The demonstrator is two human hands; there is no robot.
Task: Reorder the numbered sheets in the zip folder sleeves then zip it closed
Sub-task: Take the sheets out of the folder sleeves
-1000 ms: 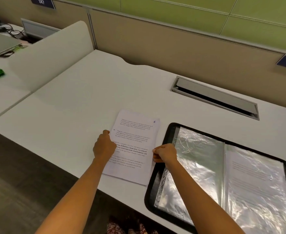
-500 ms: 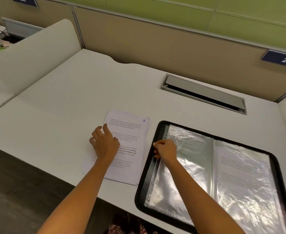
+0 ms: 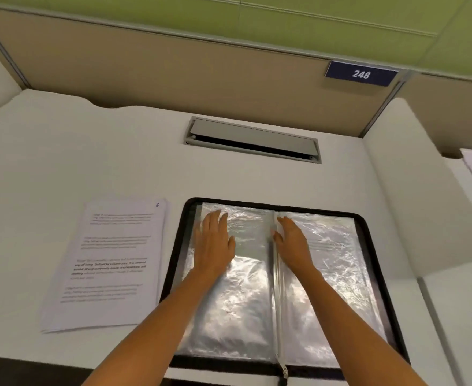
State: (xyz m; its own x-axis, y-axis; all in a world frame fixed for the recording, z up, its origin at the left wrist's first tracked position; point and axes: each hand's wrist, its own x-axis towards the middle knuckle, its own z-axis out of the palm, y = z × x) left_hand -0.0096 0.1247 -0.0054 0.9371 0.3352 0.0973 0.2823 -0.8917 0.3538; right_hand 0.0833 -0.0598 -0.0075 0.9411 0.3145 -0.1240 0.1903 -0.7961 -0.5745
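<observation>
on the crinkly clear sleeves [image 3: 240, 302] in the zip folder [image 3: 179, 246], left hand [image 3: 214, 243] and right hand [image 3: 291, 240] lie flat, grip wide.

white "248" on blue partition sign [image 3: 361, 74], handwritten "6" on top sheet [image 3: 109, 263]

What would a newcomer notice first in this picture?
At centre lies the open zip folder, plastic sleeves shining, the left hand and right hand flat on its pages. A stack of printed sheets lies left of it; a blue 248 sign sits on the partition.
</observation>
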